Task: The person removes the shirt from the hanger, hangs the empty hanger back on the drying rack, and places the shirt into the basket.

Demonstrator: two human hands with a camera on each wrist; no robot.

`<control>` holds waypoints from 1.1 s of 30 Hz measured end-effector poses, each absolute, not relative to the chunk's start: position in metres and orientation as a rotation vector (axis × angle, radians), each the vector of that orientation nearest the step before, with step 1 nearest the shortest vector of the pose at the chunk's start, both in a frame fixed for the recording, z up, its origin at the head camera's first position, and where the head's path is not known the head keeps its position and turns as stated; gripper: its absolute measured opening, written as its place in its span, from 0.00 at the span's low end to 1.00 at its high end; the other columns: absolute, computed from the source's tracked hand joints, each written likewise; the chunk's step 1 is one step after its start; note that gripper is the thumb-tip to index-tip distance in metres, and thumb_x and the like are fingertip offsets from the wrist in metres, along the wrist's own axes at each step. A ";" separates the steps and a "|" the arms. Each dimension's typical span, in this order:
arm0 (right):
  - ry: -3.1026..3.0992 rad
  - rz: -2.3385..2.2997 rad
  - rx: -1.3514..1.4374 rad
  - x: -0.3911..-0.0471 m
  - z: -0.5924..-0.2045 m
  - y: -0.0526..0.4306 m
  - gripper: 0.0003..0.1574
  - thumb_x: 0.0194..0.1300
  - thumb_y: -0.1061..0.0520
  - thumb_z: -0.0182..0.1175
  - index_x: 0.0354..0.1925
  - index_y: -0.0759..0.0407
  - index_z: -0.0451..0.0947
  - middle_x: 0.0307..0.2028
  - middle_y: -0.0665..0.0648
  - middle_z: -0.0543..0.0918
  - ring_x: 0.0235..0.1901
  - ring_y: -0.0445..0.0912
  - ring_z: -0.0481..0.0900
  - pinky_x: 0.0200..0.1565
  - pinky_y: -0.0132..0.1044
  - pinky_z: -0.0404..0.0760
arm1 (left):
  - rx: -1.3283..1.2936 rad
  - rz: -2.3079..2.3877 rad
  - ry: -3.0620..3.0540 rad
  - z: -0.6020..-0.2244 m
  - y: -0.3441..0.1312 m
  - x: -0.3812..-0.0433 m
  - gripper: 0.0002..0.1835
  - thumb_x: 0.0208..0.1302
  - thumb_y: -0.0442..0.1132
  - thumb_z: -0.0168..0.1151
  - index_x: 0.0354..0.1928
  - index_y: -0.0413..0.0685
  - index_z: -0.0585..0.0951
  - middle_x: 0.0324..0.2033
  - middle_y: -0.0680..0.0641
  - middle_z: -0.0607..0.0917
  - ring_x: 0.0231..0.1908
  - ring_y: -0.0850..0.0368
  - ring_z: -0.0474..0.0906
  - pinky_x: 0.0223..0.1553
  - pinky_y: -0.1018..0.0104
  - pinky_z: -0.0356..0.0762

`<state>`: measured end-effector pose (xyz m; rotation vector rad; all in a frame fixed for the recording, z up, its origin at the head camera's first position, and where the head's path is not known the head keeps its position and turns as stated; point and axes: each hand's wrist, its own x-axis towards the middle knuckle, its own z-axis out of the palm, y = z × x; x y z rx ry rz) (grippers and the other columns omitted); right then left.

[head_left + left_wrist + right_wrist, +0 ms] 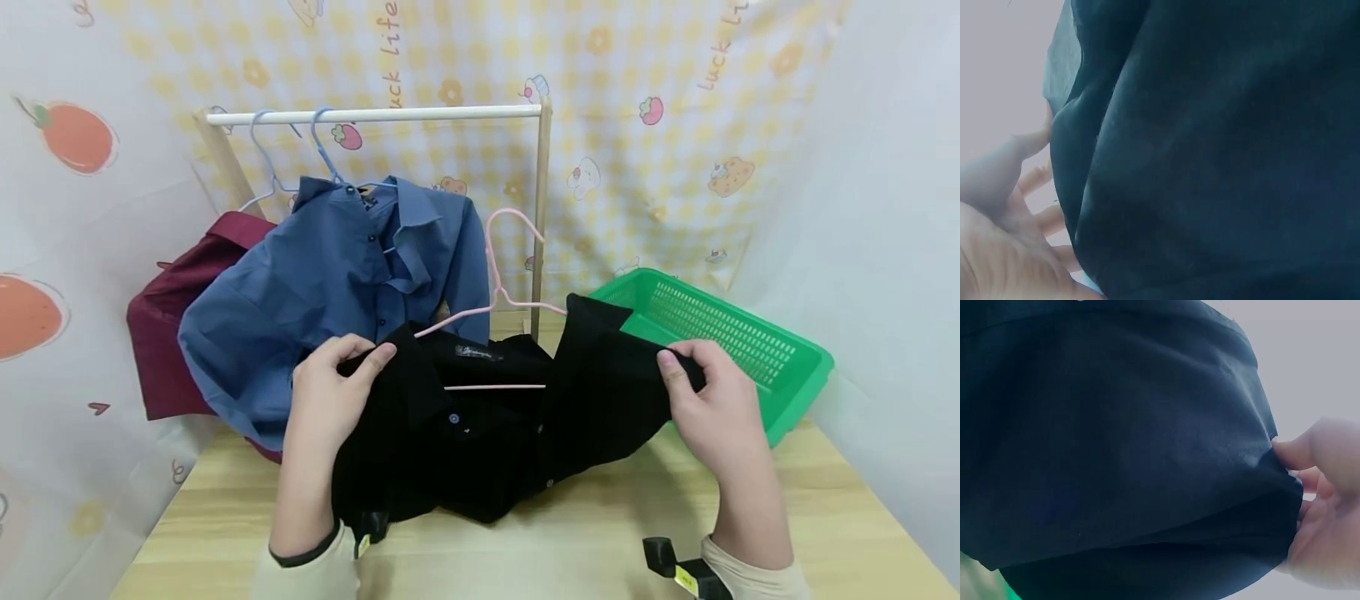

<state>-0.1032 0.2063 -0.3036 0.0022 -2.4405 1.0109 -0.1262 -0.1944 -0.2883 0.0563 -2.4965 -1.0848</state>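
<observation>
A black shirt point(480, 450) with an upright collar is held up above the table, spread between both hands. Inside it sits a pink hanger point(493, 275); its hook stands above the collar and its lower bar crosses the neck opening. My left hand point(330, 387) pinches the shirt at one shoulder, thumb on top. At the other shoulder my right hand point(712, 400) pinches the cloth between thumb and fingers. In the left wrist view the black cloth point(1210, 150) fills most of the picture; the right wrist view shows the thumb point(1300, 450) pressed on the shirt's edge.
Behind stands a rack with a white rail point(375, 115) and wooden posts. A blue shirt point(322, 267) and a maroon shirt point(176, 308) hang from it on blue hangers point(318, 150) at the left. A green basket point(795, 392) stands on the wooden table point(840, 517) at the right.
</observation>
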 end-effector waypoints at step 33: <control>-2.418 0.980 0.071 -0.123 -0.330 0.194 0.15 0.82 0.55 0.56 0.49 0.66 0.83 0.51 0.70 0.86 0.55 0.66 0.78 0.61 0.64 0.69 | 0.277 -1.173 -2.439 -0.339 -0.179 -0.131 0.25 0.70 0.62 0.68 0.40 0.44 0.86 0.46 0.37 0.89 0.54 0.38 0.82 0.62 0.43 0.76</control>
